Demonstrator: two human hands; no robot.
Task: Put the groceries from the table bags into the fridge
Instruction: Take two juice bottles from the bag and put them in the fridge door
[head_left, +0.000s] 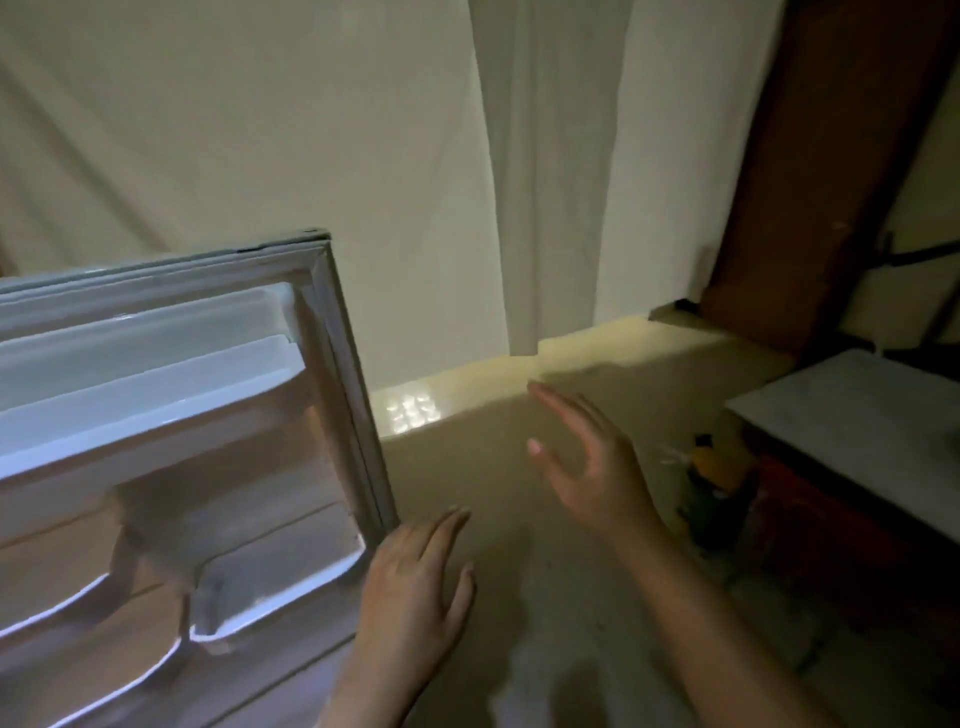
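At nine o'clock the fridge door (171, 415) stands open with bare shelves; our left hand (410, 597), fingers straight and together, empty, sits just beside its outer edge, contact unclear. Our right hand (587, 467), fingers loosely spread, holds nothing over the floor (519, 597) at centre. We judge we're between items: bags and groceries are out of view, only a table (857, 431) corner at three o'clock, so next we turn there and grab something.
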